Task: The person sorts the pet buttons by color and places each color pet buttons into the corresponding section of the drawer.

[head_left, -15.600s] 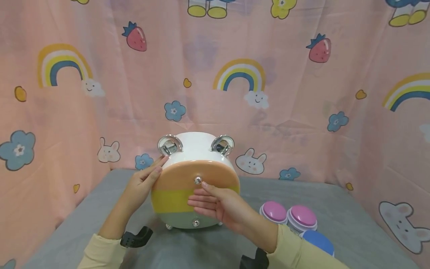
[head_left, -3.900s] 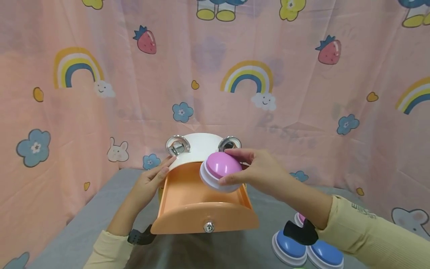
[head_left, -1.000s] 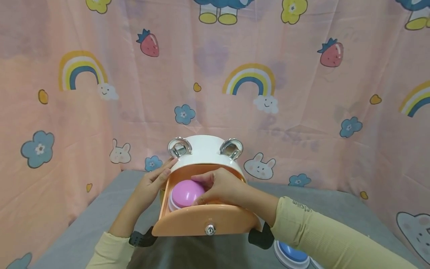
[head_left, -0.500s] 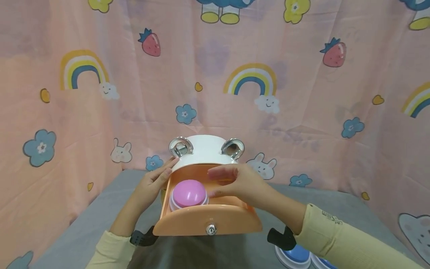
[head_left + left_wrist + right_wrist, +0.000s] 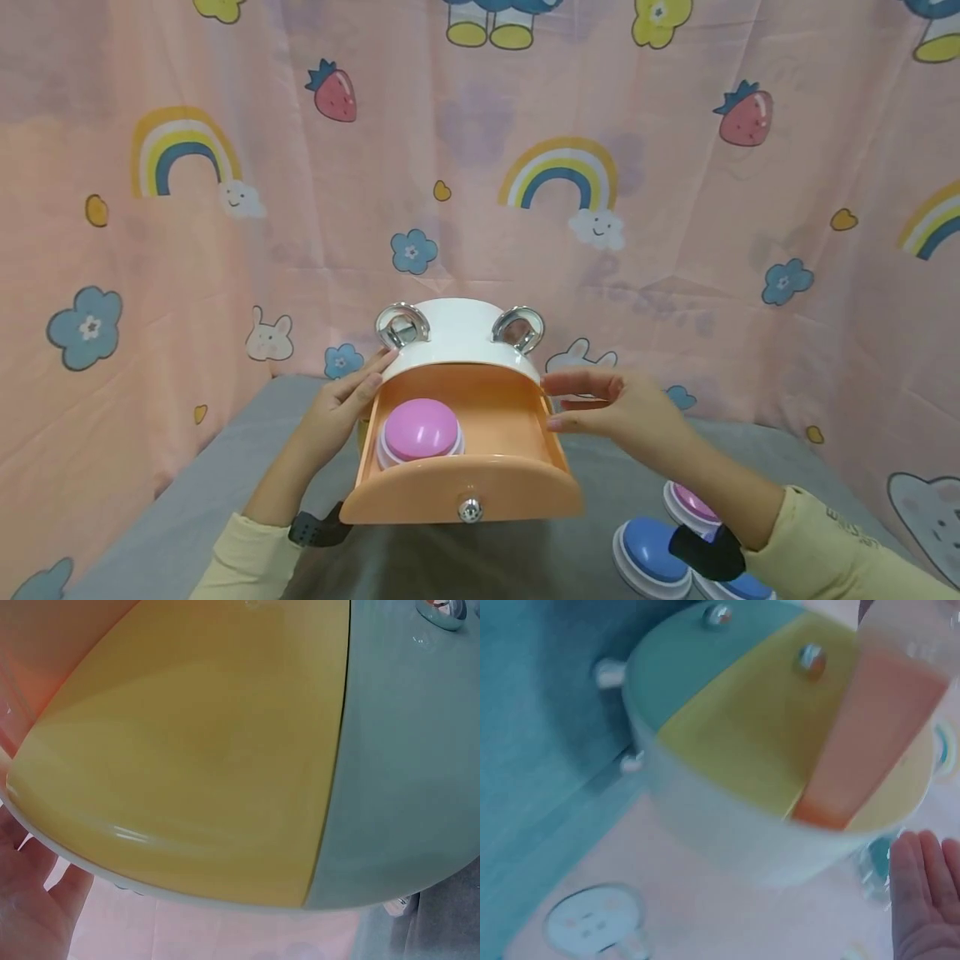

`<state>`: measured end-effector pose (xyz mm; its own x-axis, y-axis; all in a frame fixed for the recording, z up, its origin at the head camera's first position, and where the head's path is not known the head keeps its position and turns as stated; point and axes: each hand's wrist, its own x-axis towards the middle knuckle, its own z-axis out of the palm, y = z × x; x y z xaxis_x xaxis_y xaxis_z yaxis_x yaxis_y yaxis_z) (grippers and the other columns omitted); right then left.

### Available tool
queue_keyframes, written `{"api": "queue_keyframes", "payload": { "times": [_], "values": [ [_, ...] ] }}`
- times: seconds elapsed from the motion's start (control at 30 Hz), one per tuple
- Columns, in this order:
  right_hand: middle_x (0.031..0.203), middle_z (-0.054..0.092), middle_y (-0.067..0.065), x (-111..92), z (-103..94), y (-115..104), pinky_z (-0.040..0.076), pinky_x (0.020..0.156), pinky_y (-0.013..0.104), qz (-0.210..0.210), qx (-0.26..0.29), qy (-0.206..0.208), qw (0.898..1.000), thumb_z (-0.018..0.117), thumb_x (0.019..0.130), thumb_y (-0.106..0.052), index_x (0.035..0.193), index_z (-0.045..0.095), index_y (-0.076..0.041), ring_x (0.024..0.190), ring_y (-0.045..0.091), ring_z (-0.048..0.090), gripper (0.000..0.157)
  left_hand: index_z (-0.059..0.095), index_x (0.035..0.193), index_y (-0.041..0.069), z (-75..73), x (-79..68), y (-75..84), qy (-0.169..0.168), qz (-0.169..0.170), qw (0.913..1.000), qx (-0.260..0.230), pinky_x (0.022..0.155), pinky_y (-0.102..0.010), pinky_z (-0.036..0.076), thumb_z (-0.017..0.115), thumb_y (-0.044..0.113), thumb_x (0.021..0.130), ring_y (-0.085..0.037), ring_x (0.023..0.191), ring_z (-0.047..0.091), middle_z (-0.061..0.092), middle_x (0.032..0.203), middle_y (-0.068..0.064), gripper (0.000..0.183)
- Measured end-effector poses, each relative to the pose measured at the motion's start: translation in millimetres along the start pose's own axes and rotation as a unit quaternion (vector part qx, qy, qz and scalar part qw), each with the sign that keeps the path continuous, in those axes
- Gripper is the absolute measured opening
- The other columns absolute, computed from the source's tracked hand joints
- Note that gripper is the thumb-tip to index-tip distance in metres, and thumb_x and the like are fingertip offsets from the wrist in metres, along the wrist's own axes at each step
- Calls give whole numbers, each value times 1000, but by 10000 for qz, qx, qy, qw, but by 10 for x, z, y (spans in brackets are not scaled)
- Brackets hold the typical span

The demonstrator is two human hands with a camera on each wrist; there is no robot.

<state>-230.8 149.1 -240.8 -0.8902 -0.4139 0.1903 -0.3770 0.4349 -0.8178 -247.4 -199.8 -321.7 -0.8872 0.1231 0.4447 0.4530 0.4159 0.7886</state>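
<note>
A white alarm-clock-shaped drawer cabinet (image 5: pixel 461 329) stands in the middle of the head view, two silver rings on top. Its orange top drawer (image 5: pixel 461 492) is pulled out. In the drawer's left part sits a pink dome push button (image 5: pixel 422 429) with a white base. My left hand (image 5: pixel 335 417) rests on the cabinet's upper left side, fingers extended. Beside the drawer's right edge hovers my right hand (image 5: pixel 622 408), holding nothing. The left wrist view shows the yellow middle drawer front (image 5: pixel 202 750), closed. In the right wrist view, the right hand's fingers (image 5: pixel 926 877) look straight.
Right of the cabinet, on the grey cloth (image 5: pixel 585 558), lie a blue push button (image 5: pixel 654 550), another blue one (image 5: pixel 746 587) and a pink one (image 5: pixel 693 504), partly behind the right arm and its black wrist strap. A pink patterned curtain (image 5: pixel 465 108) hangs behind.
The orange drawer, closed at first, came out. My right hand carried the pink push button into it, let go and moved off right. My left hand stayed on the cabinet's side.
</note>
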Motion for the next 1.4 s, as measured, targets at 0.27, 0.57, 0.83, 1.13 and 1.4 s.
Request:
{"api": "queue_keyframes", "payload": {
  "times": [0.27,0.57,0.83,1.13,1.4],
  "values": [
    [133,66,13,-15,-333,403,58,94,41,347,-490,209,9980,77,87,-36,134,63,-9,122,32,65,56,47,149,14,-14,-12,-13,-14,13,10000,-29,108,-56,38,43,30,107,-38,152,23,29,163,-12,46],
    [143,58,16,-77,-617,821,50,101,59,834,-1061,419,9900,70,91,-43,142,55,-10,130,39,56,63,46,150,13,-29,-17,-9,-13,91,9999,-59,110,-57,37,43,28,107,-37,153,23,29,163,-12,45],
    [143,56,21,-187,-836,1258,48,100,62,1088,-1086,474,9870,67,95,-39,143,52,-4,131,43,53,62,47,149,16,-10,-6,-8,8,6,10000,26,106,-57,41,44,30,106,-38,152,25,31,163,-11,45],
    [146,51,25,-316,-1021,1612,44,97,70,1447,-1100,222,9831,62,97,-40,147,45,0,135,49,45,66,47,149,16,2,10,-6,23,9,10000,0,105,-56,43,44,30,106,-39,151,26,32,162,-11,45],
    [147,49,27,-388,-1115,1853,46,99,65,1692,-1200,253,9779,62,97,-43,147,42,2,134,49,46,70,47,149,18,1,1,-6,18,-97,9999,28,105,-56,42,45,32,106,-38,151,26,32,162,-9,46]
  ]
}}
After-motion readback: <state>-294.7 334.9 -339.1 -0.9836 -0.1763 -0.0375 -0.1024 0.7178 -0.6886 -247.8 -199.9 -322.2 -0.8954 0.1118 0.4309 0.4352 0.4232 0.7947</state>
